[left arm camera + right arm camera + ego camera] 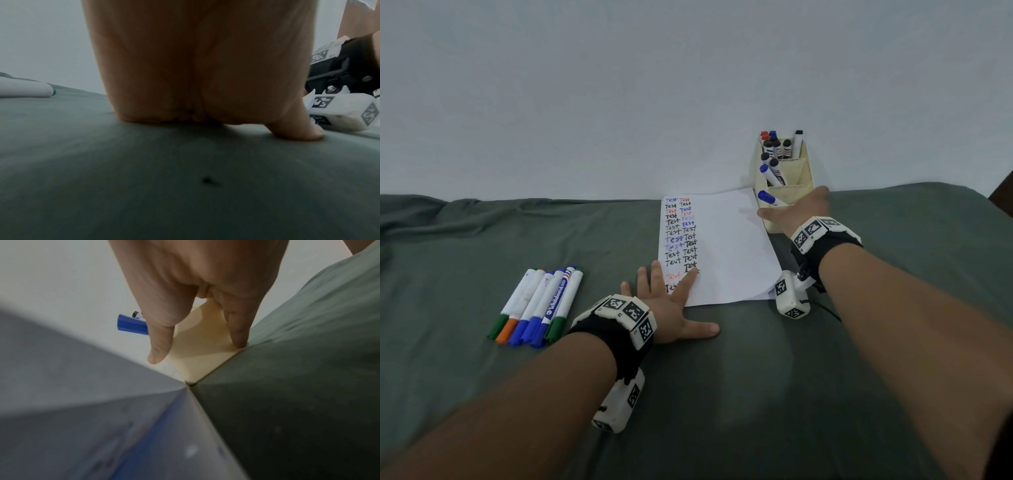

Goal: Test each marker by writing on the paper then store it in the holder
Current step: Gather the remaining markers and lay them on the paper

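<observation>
My right hand reaches over the front compartment of the cream holder, fingers straight and holding nothing. A blue-capped marker leans in that compartment, just left of the hand. In the right wrist view the thumb and a finger point down along the holder's wall, beside the blue cap. My left hand lies flat with spread fingers on the lower left corner of the paper, which carries rows of "Test". Several markers lie in a row at the left.
A grey-green cloth covers the surface. A plain wall rises right behind the holder and paper. The holder's rear compartments hold several black, red and blue capped markers. In the left wrist view the palm presses the cloth.
</observation>
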